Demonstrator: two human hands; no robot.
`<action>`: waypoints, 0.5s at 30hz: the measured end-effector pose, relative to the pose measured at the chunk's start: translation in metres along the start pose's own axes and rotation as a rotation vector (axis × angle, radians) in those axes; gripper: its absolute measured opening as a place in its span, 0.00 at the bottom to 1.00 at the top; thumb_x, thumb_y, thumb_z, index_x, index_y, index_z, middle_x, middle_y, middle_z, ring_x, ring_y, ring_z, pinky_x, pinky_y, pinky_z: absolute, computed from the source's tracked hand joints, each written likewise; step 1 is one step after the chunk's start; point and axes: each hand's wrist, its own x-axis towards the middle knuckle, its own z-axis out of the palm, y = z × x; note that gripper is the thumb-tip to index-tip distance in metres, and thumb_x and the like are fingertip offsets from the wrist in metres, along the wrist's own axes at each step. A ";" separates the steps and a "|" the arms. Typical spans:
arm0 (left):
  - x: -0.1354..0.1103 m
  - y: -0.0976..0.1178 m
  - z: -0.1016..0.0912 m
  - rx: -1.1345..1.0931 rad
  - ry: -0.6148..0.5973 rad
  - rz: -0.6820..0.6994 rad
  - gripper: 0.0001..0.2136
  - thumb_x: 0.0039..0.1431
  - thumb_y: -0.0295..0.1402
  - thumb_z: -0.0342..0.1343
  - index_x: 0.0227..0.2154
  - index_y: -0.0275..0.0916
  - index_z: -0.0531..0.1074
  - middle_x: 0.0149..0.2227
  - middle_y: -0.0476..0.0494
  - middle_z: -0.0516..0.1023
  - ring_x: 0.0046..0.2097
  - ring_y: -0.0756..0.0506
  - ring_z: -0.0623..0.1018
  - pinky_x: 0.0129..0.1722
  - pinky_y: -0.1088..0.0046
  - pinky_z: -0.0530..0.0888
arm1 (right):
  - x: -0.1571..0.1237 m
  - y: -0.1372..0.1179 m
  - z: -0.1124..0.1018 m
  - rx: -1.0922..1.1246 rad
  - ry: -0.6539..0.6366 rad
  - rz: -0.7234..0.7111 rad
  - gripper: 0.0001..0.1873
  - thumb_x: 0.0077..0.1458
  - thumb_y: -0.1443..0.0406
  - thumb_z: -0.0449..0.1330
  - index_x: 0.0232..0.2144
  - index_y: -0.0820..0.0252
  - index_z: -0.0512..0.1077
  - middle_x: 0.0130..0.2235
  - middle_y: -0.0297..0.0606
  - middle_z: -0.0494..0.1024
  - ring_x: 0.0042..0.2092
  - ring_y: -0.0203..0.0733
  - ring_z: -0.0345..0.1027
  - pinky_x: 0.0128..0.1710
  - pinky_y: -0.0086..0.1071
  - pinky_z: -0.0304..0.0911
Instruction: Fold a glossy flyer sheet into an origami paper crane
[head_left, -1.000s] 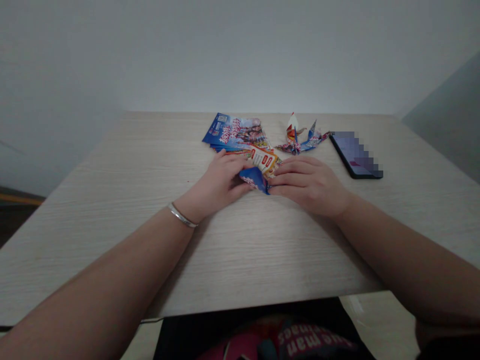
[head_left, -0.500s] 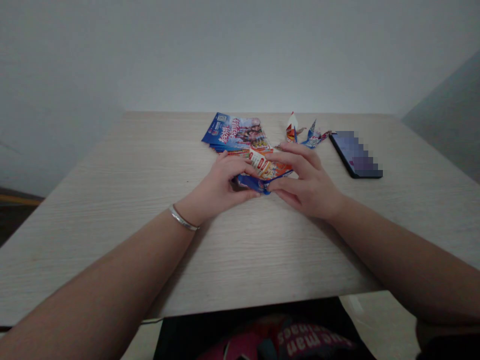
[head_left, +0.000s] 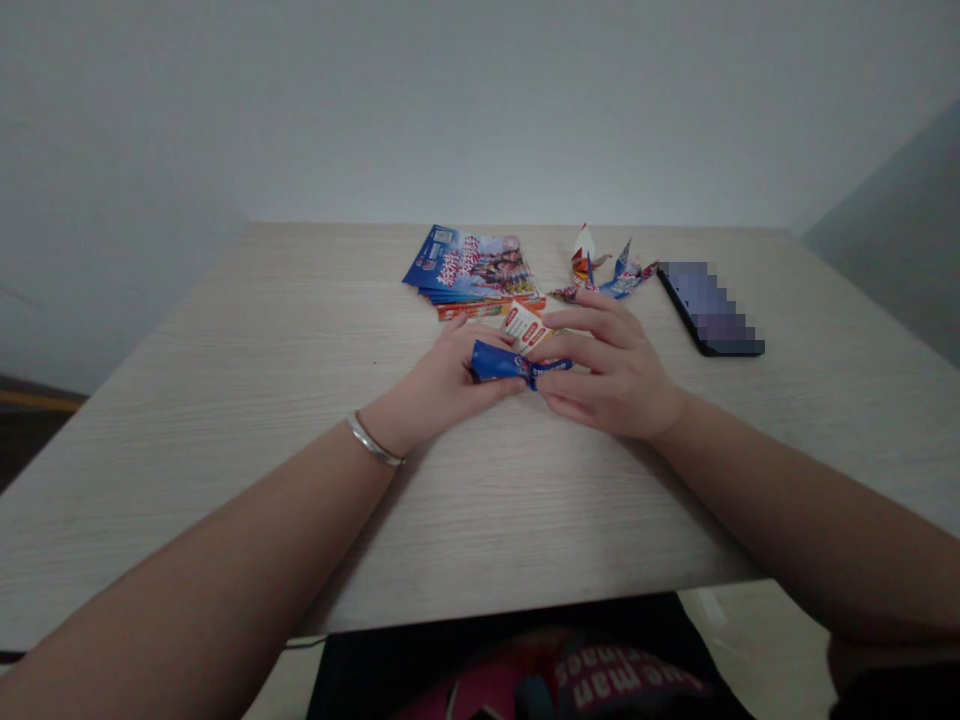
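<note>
The left hand [head_left: 442,385] and the right hand [head_left: 611,365] both have their grip closed on one folded paper [head_left: 510,362], pinching its blue edge, low over the middle of the bench [head_left: 225,400]. Behind it lies a stack of leaflets [head_left: 469,268], with a paper crane [head_left: 600,275] and a phone [head_left: 709,308] near.

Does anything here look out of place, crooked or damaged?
Nothing stands out. The left hand and right hand pinch a folded printed paper; the leaflet stack is slightly fanned; the origami figure and phone lie intact on the table.
</note>
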 end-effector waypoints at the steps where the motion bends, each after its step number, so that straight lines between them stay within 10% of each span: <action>1: 0.000 -0.001 0.001 0.007 0.016 -0.013 0.09 0.61 0.39 0.62 0.40 0.40 0.75 0.44 0.42 0.81 0.50 0.40 0.78 0.59 0.53 0.71 | 0.000 0.000 0.000 -0.001 -0.002 0.001 0.06 0.57 0.65 0.66 0.33 0.44 0.74 0.45 0.26 0.81 0.56 0.46 0.71 0.67 0.56 0.57; 9: 0.001 -0.001 -0.006 0.361 0.482 0.047 0.26 0.60 0.39 0.64 0.57 0.42 0.62 0.56 0.37 0.71 0.58 0.39 0.72 0.61 0.56 0.69 | -0.001 0.006 -0.002 -0.061 0.154 0.112 0.05 0.57 0.65 0.67 0.34 0.46 0.77 0.35 0.30 0.83 0.44 0.45 0.74 0.52 0.47 0.66; 15: 0.005 0.011 -0.006 0.413 0.229 0.115 0.17 0.62 0.43 0.63 0.52 0.45 0.72 0.58 0.40 0.76 0.61 0.38 0.73 0.66 0.51 0.61 | 0.005 0.000 0.007 0.206 0.138 0.258 0.04 0.58 0.67 0.62 0.33 0.53 0.77 0.33 0.34 0.82 0.36 0.40 0.75 0.40 0.38 0.68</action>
